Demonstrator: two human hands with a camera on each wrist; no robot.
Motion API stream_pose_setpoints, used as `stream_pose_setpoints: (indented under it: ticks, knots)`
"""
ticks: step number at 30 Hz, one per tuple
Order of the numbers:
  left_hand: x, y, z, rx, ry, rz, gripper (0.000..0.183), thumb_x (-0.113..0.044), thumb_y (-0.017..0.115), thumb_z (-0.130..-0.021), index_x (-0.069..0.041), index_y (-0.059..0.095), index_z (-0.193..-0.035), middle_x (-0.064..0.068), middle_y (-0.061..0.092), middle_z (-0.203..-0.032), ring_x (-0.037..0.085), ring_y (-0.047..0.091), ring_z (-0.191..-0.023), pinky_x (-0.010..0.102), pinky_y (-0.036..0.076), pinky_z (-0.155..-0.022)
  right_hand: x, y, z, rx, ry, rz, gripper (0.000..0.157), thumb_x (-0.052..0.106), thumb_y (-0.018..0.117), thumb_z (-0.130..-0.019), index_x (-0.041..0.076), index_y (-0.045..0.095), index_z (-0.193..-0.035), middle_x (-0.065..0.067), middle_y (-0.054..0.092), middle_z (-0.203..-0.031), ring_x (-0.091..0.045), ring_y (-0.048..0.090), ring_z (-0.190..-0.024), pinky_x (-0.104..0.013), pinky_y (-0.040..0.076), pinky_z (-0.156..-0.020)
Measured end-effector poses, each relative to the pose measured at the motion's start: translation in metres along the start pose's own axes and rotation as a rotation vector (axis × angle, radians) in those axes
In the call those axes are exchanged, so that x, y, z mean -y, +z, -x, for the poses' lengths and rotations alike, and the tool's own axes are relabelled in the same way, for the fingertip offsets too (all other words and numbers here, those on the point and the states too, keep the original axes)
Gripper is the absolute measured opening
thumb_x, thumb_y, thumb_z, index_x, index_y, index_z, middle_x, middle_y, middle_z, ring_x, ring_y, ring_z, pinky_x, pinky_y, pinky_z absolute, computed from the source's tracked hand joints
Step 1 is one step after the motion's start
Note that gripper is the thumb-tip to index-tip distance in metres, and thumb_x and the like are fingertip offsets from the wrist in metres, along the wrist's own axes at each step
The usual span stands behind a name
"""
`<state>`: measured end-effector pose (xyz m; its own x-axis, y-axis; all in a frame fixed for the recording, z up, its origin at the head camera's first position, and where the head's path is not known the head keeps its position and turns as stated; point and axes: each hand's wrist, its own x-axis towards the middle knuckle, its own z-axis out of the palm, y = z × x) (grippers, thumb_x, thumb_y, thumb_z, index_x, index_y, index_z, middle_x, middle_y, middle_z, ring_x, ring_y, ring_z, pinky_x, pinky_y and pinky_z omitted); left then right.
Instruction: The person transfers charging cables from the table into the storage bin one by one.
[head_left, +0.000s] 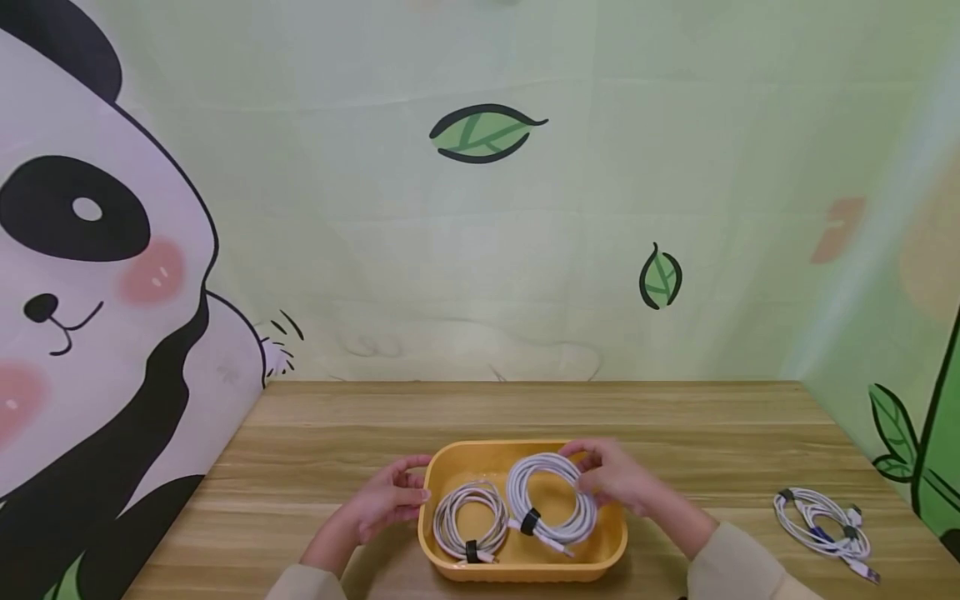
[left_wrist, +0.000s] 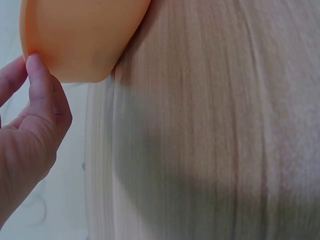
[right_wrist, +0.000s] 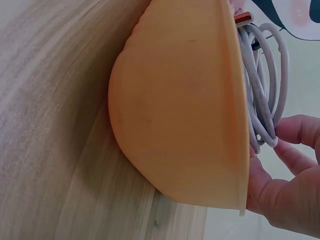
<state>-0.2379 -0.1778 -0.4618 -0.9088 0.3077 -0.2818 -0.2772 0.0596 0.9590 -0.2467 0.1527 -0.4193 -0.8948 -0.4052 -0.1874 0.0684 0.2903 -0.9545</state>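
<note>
A yellow plastic tray [head_left: 525, 572] stands on the table with two coiled cables inside. My left hand [head_left: 389, 502] grips its left rim; in the left wrist view the fingertips [left_wrist: 37, 65] meet the tray wall. At the right side my right hand [head_left: 611, 477] holds the larger white coiled cable [head_left: 517, 492], bound with a black strap. The right wrist view shows this coil [right_wrist: 272, 65] standing above the rim, pinched between thumb and fingers. A smaller coiled cable [head_left: 441, 523], also strapped in black, lies in the tray's left half.
Another white coiled cable [head_left: 806, 546], with black ties and a USB plug, lies on the wooden table [head_left: 360, 417] at the far right. Behind the table hangs a green backdrop [head_left: 337, 183] printed with a panda and leaves.
</note>
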Motion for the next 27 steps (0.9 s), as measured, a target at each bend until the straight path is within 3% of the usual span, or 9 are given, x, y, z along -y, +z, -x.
stream_pose_setpoints:
  ticks: [27]
  knots:
    - [-0.001,0.0,0.0,-0.006,-0.012,-0.006,0.056,0.0,0.057,-0.08,-0.002,0.032,-0.131,0.003,0.043,-0.09,0.011,0.051,-0.075,0.023,0.048,-0.065,-0.01,0.018,-0.017,-0.05,-0.03,0.265,0.041,-0.017,0.048,-0.063,0.002,0.053,-0.099,-0.007,0.045,-0.071,-0.015,0.041,-0.056,-0.02,0.035,-0.038]
